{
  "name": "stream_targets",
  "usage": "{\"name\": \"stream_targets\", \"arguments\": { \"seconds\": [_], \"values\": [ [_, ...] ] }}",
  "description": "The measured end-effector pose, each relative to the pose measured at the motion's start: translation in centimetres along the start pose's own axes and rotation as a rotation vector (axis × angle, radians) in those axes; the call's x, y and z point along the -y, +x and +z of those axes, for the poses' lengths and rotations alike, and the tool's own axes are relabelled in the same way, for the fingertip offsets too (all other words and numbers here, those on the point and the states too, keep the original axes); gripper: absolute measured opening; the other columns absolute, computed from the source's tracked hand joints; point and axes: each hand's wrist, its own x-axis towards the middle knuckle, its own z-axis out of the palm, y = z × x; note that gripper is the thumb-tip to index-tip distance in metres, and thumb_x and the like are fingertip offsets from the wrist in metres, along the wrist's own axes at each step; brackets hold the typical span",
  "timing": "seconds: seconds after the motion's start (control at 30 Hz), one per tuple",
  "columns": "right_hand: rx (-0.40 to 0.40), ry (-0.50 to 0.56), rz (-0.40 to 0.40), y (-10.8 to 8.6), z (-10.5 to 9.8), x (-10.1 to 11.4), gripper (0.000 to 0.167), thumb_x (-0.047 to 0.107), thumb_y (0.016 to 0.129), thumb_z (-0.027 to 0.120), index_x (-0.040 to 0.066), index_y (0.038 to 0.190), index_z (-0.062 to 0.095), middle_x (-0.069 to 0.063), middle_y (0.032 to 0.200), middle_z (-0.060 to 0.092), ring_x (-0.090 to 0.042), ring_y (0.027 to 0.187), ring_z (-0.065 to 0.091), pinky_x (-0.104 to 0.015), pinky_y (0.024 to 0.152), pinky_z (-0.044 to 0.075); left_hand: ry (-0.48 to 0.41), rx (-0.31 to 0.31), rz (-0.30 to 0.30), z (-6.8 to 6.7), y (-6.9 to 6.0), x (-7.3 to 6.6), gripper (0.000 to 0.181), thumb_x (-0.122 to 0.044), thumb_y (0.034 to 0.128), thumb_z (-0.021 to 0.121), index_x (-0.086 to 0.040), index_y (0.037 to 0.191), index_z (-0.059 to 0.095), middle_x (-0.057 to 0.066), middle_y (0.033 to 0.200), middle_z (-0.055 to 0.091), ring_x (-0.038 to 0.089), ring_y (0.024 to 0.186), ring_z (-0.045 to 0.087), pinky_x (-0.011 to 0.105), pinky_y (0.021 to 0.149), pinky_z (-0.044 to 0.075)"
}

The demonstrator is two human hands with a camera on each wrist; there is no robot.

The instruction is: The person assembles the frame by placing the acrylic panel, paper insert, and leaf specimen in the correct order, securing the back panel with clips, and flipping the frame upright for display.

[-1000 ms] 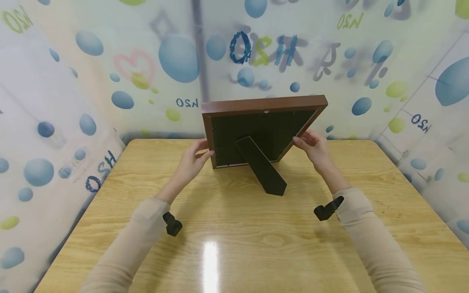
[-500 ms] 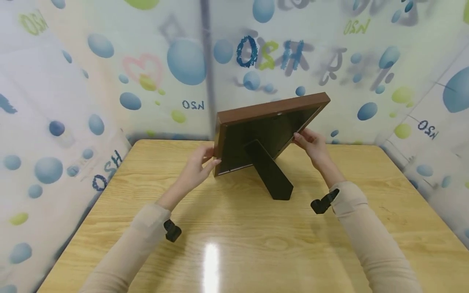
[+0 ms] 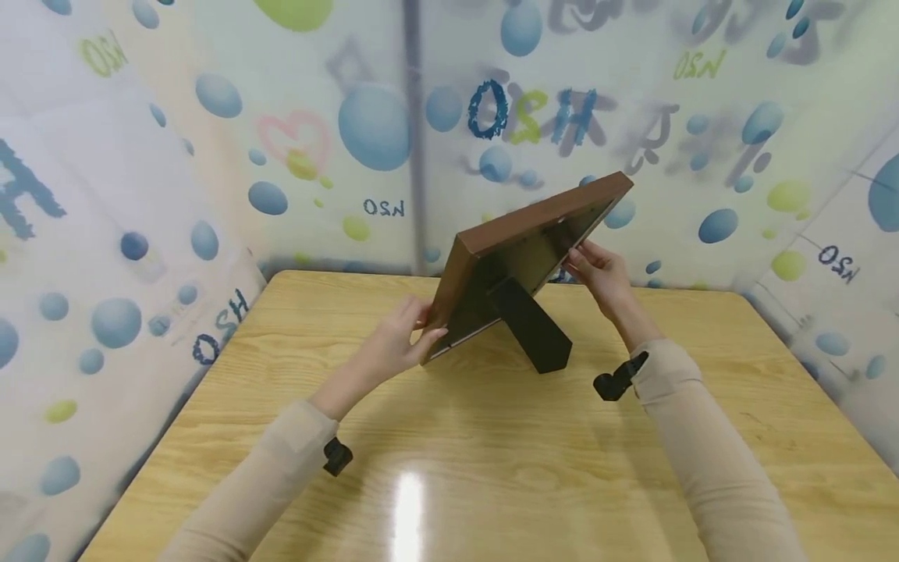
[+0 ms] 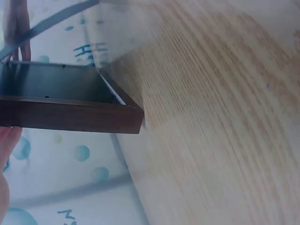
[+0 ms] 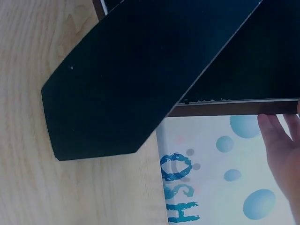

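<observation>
A brown picture frame [image 3: 544,217] with a black back stands turned at an angle on the table, its back toward me. Its black easel leg [image 3: 532,328] is swung out behind it; in the right wrist view the broad end of the leg [image 5: 108,93] fills much of the picture. My left hand [image 3: 389,347] grips the frame's left side, thumb on the back edge. With fingers and thumb my right hand [image 3: 600,281] pinches the right side. In the left wrist view a lower corner of the frame [image 4: 126,117] is close to the tabletop.
The wooden table [image 3: 492,484] reaches back to a patterned wall covering [image 3: 375,129] with blue and green dots and lettering. Similar side walls flank it. A bright light reflection lies on the tabletop near the front.
The picture frame has turned, its left side coming nearer to me and to the right. My left hand has moved right with it; the right hand has stayed nearly in place.
</observation>
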Motion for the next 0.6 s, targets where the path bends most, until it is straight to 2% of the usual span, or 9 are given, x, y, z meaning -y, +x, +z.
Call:
{"name": "stream_targets", "arguments": {
  "seconds": [0.13, 0.2, 0.27, 0.33, 0.37, 0.43, 0.53, 0.6],
  "values": [
    [0.010, -0.011, 0.029, 0.6, 0.4, 0.2, 0.055, 0.014, 0.093, 0.049, 0.005, 0.142, 0.028, 0.011, 0.104, 0.064, 0.003, 0.091, 0.062, -0.025, 0.094, 0.045, 0.052, 0.012, 0.058, -0.1, 0.2, -1.2, 0.028, -0.017, 0.0807, 0.069, 0.002, 0.095, 0.056, 0.009, 0.080, 0.056, 0.017, 0.070, 0.061, 0.022, 0.062, 0.055],
    [0.012, -0.036, 0.041, 1.0, 0.7, 0.3, 0.054, 0.015, 0.094, 0.046, 0.007, 0.143, 0.026, 0.004, 0.115, 0.062, 0.000, 0.097, 0.062, -0.023, 0.094, 0.045, 0.079, 0.020, 0.080, 0.1, 0.3, -2.0, 0.028, -0.024, 0.0846, 0.065, 0.001, 0.095, 0.056, 0.008, 0.079, 0.056, 0.015, 0.067, 0.061, 0.020, 0.059, 0.054],
    [0.011, -0.051, 0.056, 1.3, 1.1, 0.5, 0.053, 0.017, 0.095, 0.044, 0.010, 0.144, 0.024, -0.006, 0.130, 0.054, -0.008, 0.110, 0.058, -0.024, 0.097, 0.044, 0.104, 0.017, 0.091, 0.3, 0.4, -2.8, 0.030, -0.027, 0.0856, 0.063, 0.000, 0.095, 0.056, 0.007, 0.079, 0.056, 0.013, 0.064, 0.061, 0.017, 0.055, 0.051],
    [0.015, -0.070, 0.068, 1.6, 1.5, 0.6, 0.053, 0.020, 0.096, 0.042, 0.013, 0.145, 0.023, -0.015, 0.141, 0.040, -0.018, 0.124, 0.049, -0.027, 0.102, 0.041, 0.113, 0.017, 0.085, 0.6, 0.6, -3.7, 0.029, -0.026, 0.0839, 0.065, -0.001, 0.095, 0.056, 0.006, 0.078, 0.056, 0.012, 0.064, 0.061, 0.016, 0.053, 0.050],
    [0.024, -0.090, 0.073, 1.7, 1.7, 0.7, 0.052, 0.021, 0.097, 0.040, 0.015, 0.145, 0.021, -0.017, 0.145, 0.033, -0.022, 0.129, 0.042, -0.030, 0.104, 0.038, 0.117, 0.015, 0.082, 0.8, 0.7, -4.2, 0.029, -0.025, 0.0831, 0.066, -0.001, 0.094, 0.056, 0.005, 0.078, 0.055, 0.012, 0.065, 0.061, 0.015, 0.053, 0.049],
    [0.035, -0.123, 0.079, 1.9, 2.1, 0.9, 0.052, 0.022, 0.098, 0.038, 0.016, 0.146, 0.019, -0.017, 0.148, 0.028, -0.028, 0.133, 0.033, -0.035, 0.108, 0.034, 0.129, 0.007, 0.070, 1.1, 0.9, -5.0, 0.028, -0.022, 0.0792, 0.071, -0.002, 0.092, 0.056, 0.005, 0.077, 0.055, 0.011, 0.063, 0.060, 0.014, 0.052, 0.049],
    [0.037, -0.230, 0.109, 1.6, 2.6, 1.2, 0.051, 0.024, 0.099, 0.035, 0.011, 0.146, 0.021, -0.016, 0.147, 0.030, -0.028, 0.135, 0.031, -0.038, 0.110, 0.032, 0.167, -0.004, 0.059, 2.0, 1.2, -6.1, 0.028, -0.022, 0.0773, 0.072, -0.003, 0.090, 0.055, 0.004, 0.074, 0.053, 0.009, 0.057, 0.055, 0.014, 0.048, 0.047],
    [0.023, -0.286, 0.138, 1.0, 2.9, 1.5, 0.041, 0.023, 0.099, 0.036, 0.009, 0.138, 0.036, -0.013, 0.133, 0.044, -0.024, 0.124, 0.042, -0.035, 0.104, 0.037, 0.215, -0.014, 0.054, 2.6, 1.5, -6.8, 0.030, -0.024, 0.0772, 0.072, -0.003, 0.089, 0.055, 0.004, 0.073, 0.053, 0.008, 0.052, 0.051, 0.015, 0.044, 0.045]
  ]
}}
